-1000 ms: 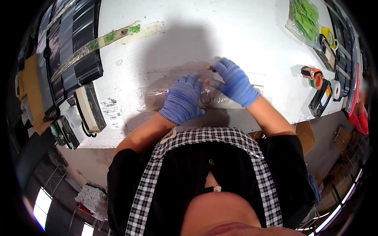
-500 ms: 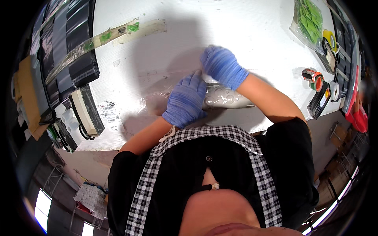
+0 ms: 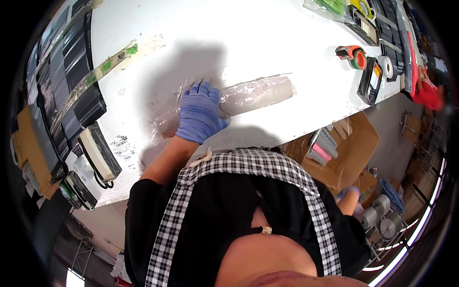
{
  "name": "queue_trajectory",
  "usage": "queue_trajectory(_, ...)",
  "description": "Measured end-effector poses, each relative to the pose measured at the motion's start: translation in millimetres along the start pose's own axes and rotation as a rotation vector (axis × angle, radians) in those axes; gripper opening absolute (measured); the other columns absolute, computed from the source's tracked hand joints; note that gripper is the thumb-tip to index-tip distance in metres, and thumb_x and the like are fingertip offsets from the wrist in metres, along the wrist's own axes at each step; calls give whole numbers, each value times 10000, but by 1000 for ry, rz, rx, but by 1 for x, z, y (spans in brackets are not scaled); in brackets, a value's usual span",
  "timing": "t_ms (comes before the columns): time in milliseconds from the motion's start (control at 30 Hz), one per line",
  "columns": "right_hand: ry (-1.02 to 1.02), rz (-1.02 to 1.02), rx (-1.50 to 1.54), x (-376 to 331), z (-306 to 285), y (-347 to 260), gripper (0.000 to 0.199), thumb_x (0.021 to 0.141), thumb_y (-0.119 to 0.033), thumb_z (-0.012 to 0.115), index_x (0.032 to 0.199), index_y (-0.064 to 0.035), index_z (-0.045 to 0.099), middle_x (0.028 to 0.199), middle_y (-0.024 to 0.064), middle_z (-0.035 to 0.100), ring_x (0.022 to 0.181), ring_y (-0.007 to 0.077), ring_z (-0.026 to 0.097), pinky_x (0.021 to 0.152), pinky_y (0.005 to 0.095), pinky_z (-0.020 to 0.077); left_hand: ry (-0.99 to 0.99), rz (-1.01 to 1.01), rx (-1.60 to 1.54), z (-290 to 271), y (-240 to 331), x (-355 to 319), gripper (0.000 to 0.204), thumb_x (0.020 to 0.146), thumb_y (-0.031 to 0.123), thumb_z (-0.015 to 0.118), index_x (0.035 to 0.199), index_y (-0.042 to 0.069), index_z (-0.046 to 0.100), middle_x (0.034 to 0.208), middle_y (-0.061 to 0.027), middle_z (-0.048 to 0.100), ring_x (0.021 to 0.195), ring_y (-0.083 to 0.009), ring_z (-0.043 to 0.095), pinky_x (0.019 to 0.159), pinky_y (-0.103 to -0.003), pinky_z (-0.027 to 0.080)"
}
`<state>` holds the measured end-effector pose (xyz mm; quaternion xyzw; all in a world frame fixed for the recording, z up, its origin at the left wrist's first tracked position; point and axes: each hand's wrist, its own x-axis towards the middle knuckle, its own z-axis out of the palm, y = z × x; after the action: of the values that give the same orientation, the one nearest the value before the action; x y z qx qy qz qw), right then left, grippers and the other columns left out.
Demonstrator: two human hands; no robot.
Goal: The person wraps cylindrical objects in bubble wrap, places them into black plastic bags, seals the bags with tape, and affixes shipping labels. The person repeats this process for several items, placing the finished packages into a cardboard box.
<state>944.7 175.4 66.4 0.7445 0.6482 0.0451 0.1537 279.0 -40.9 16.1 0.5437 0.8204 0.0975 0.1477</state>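
A pale beige roll, wrapped in clear crinkled plastic, lies at a slant on the white table. My left hand, in a blue glove, rests flat on its left half with the fingers stretched out. Loose plastic film bunches at the left end beside my wrist. My right hand, also blue-gloved, is off the table at my lower right, near an open cardboard box. My sleeve and side hide most of that arm, and the fingers are too small and covered to make out.
Grey, pink and beige rolls stand in the box. Tape dispensers and a black holder sit at the table's right edge. Dark plastic mailer bags and another holder line the left, beside a printed label.
My right hand has left the roll and dropped off the table to the lower right. My left hand stays on the roll. The view has turned rightward, bringing the box into sight.
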Motion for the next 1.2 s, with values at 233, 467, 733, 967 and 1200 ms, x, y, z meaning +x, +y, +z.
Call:
queue_trajectory(233, 338, -816, 451, -58, -73, -259, 442, 835, -325, 714, 1158, -58, 574, 1150, 213, 584, 1141, 363, 543, 1013, 459, 408, -115, -95, 109, -21, 6, -14, 819, 720, 529, 751, 1317, 17, 520, 1451, -210, 437, 1350, -349, 419, 1152, -465, 313)
queue_trajectory(467, 418, -1526, 183, -157, -77, -488, 762, 842, -588, 623, 1424, -123, 460, 1406, 135, 498, 1321, 321, 443, 1158, 493, 264, 0, -265, -138, -29, -63, -20, 778, 763, 557, 723, 1301, 16, 569, 1196, -213, 613, 1129, -322, 587, 1027, -428, 445)
queue_trajectory(733, 359, -1532, 109, -147, -91, -495, 827, 821, -687, 577, 1423, -129, 474, 1382, 130, 521, 1311, 306, 449, 1156, 489, 253, 153, -577, -378, -9, -164, -55, 339, 852, 425, 703, 980, 116, 753, 1176, -155, 612, 1086, -281, 598, 977, -371, 472)
queue_trajectory(967, 90, -1504, 22, -133, -131, -538, 753, 789, -651, 645, 1296, -96, 591, 1196, 114, 654, 1131, 285, 601, 1048, 423, 416, 402, -837, -573, -6, -214, -88, 246, 841, 304, 717, 925, 73, 739, 880, -137, 684, 840, -300, 649, 818, -367, 506)
queue_trajectory(1200, 386, -1488, 342, -86, -190, -614, 715, 733, -501, 774, 1294, -99, 587, 1257, 137, 617, 1171, 322, 573, 1017, 419, 448, 678, -830, -339, -68, -292, -115, 281, 827, 172, 726, 1080, 66, 663, 1041, -143, 681, 976, -306, 653, 900, -400, 498)
